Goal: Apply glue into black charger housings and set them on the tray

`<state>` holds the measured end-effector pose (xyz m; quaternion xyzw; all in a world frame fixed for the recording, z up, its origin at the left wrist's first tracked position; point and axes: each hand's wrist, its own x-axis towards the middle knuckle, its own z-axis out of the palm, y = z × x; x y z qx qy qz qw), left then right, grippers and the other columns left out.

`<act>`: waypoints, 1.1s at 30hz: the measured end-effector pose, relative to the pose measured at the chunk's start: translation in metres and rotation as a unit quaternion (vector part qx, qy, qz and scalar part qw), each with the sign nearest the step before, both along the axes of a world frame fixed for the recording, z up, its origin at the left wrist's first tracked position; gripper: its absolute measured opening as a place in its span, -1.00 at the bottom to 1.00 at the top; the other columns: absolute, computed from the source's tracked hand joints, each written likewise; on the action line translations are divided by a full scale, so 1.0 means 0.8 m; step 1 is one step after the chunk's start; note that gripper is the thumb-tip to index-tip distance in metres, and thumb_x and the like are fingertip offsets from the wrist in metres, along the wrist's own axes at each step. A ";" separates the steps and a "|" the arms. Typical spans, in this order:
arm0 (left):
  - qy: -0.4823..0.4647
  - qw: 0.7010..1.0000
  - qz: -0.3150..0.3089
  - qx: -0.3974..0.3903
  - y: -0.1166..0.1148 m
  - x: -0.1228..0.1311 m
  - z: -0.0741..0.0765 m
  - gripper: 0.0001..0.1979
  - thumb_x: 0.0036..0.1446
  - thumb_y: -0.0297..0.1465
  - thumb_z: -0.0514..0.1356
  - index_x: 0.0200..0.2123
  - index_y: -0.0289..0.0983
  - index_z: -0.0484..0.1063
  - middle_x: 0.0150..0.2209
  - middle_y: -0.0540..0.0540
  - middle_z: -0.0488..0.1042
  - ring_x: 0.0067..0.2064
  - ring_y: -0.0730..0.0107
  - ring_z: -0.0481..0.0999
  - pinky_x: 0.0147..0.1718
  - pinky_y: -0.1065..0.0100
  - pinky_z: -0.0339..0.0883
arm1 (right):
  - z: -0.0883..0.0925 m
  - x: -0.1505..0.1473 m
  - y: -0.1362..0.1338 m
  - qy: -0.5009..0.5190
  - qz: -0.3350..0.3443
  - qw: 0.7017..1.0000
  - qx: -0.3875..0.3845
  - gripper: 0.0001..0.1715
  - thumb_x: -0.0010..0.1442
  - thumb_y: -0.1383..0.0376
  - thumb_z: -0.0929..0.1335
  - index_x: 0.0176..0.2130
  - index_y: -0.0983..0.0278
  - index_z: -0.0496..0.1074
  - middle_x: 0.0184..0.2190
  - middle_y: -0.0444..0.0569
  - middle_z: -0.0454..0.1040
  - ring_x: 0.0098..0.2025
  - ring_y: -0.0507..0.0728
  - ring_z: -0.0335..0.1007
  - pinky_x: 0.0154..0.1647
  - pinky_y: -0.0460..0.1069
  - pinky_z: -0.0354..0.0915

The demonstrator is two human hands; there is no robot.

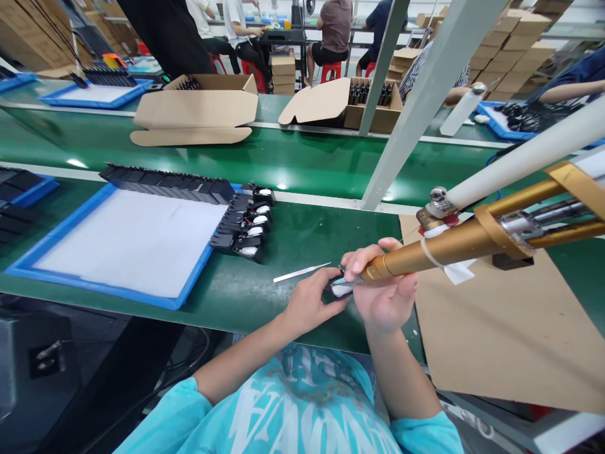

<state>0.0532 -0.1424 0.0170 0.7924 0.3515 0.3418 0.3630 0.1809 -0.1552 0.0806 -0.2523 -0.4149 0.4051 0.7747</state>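
My left hand point(309, 301) pinches a small black housing point(341, 289) with a white part inside, just above the green bench top. My right hand point(382, 296) is wrapped round the front end of a gold-coloured dispensing gun point(435, 251), with the tapered nose pointing left at the housing. Its very tip is hard to make out between my fingers. Tweezers point(301, 272) lie on the bench just left of my hands. Further left, several similar black housings point(246, 221) with white parts stand along the edge of a blue tray point(177, 301).
Black cases point(165, 183) line the tray's far rim. A cardboard sheet point(510, 328) covers the bench at right. A grey metal post point(416, 107) rises ahead, beside a green conveyor belt point(312, 154). Open cardboard boxes point(198, 107) and a white bottle point(463, 110) stand beyond; people sit behind.
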 end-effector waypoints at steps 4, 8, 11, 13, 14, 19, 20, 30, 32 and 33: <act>0.016 1.000 0.016 -0.013 0.001 0.000 -0.001 -0.66 0.10 -0.31 0.25 -0.05 -0.23 0.35 -0.12 -0.11 0.55 -0.16 0.24 0.58 -0.20 0.28 0.47 | 0.000 0.000 0.000 -0.014 -0.022 0.999 -0.024 -0.44 0.23 -0.14 0.19 0.03 0.11 0.34 -0.48 -0.15 0.44 -0.53 0.09 0.33 -0.27 0.12 0.35; 0.053 0.998 0.038 -0.016 0.004 -0.002 0.000 -0.67 0.09 -0.29 0.27 -0.07 -0.22 0.37 -0.18 -0.08 0.56 -0.18 0.22 0.58 -0.18 0.26 0.45 | -0.001 0.002 0.002 -0.016 -0.029 0.999 -0.022 -0.44 0.24 -0.14 0.18 0.04 0.11 0.34 -0.48 -0.15 0.43 -0.54 0.09 0.32 -0.28 0.12 0.36; 0.076 0.996 0.051 -0.018 0.009 -0.006 0.003 -0.66 0.08 -0.29 0.28 -0.07 -0.21 0.37 -0.20 -0.07 0.56 -0.18 0.21 0.57 -0.20 0.26 0.43 | -0.002 0.003 0.004 -0.016 -0.034 0.999 -0.024 -0.44 0.25 -0.13 0.18 0.04 0.11 0.35 -0.47 -0.15 0.43 -0.54 0.08 0.32 -0.28 0.12 0.37; 0.084 0.996 0.041 -0.007 0.012 -0.011 0.003 -0.66 0.09 -0.31 0.28 -0.06 -0.22 0.37 -0.16 -0.09 0.54 -0.13 0.19 0.54 -0.15 0.24 0.42 | -0.003 0.004 0.005 -0.015 -0.036 0.999 -0.024 -0.44 0.25 -0.13 0.17 0.05 0.11 0.35 -0.47 -0.14 0.43 -0.53 0.08 0.32 -0.30 0.10 0.37; 0.087 0.996 0.031 -0.004 0.012 -0.015 0.002 -0.65 0.09 -0.32 0.28 -0.04 -0.22 0.38 -0.14 -0.11 0.53 -0.10 0.18 0.52 -0.13 0.23 0.41 | -0.003 0.004 0.005 -0.014 -0.036 0.999 -0.021 -0.43 0.25 -0.13 0.17 0.07 0.11 0.35 -0.46 -0.14 0.43 -0.52 0.08 0.32 -0.31 0.09 0.37; 0.131 0.990 -0.019 -0.057 0.013 -0.038 -0.002 -0.64 0.05 -0.37 0.31 -0.05 -0.24 0.41 -0.14 -0.12 0.51 -0.09 0.15 0.51 -0.08 0.18 0.41 | -0.002 0.006 0.005 -0.002 -0.036 0.999 -0.014 -0.37 0.25 -0.14 0.18 0.14 0.11 0.32 -0.45 -0.13 0.44 -0.52 0.07 0.31 -0.31 0.08 0.35; 0.135 0.988 -0.026 -0.074 0.014 -0.042 -0.002 -0.63 0.05 -0.36 0.32 -0.04 -0.23 0.42 -0.12 -0.12 0.51 -0.07 0.14 0.51 -0.06 0.16 0.41 | -0.001 0.007 0.005 -0.002 -0.039 0.999 -0.019 -0.37 0.25 -0.14 0.18 0.13 0.11 0.32 -0.45 -0.13 0.43 -0.52 0.07 0.31 -0.31 0.08 0.36; 0.013 0.979 -0.086 -0.186 0.031 -0.020 -0.008 -0.60 0.21 -0.30 0.20 0.12 -0.18 0.35 0.15 -0.13 0.44 0.16 0.17 0.43 0.17 0.13 0.25 | -0.003 0.010 0.006 0.014 -0.034 0.999 -0.008 -0.48 0.29 -0.05 0.17 0.10 0.11 0.34 -0.45 -0.12 0.44 -0.51 0.06 0.32 -0.29 0.07 0.36; 0.000 0.981 -0.093 -0.169 0.030 -0.013 -0.012 -0.67 0.23 -0.39 0.14 0.07 -0.19 0.36 0.05 -0.10 0.52 0.08 0.23 0.50 0.10 0.19 0.31 | -0.003 0.011 0.006 0.014 -0.039 0.999 -0.013 -0.46 0.28 -0.07 0.18 0.10 0.11 0.34 -0.46 -0.12 0.43 -0.52 0.06 0.32 -0.31 0.07 0.36; -0.003 0.983 -0.096 -0.157 0.029 -0.012 -0.014 -0.68 0.23 -0.43 0.11 0.05 -0.20 0.35 -0.01 -0.09 0.55 0.02 0.27 0.53 0.05 0.23 0.34 | -0.003 0.011 0.005 0.012 -0.040 0.999 -0.014 -0.45 0.27 -0.08 0.18 0.10 0.11 0.34 -0.46 -0.12 0.43 -0.52 0.07 0.31 -0.32 0.07 0.36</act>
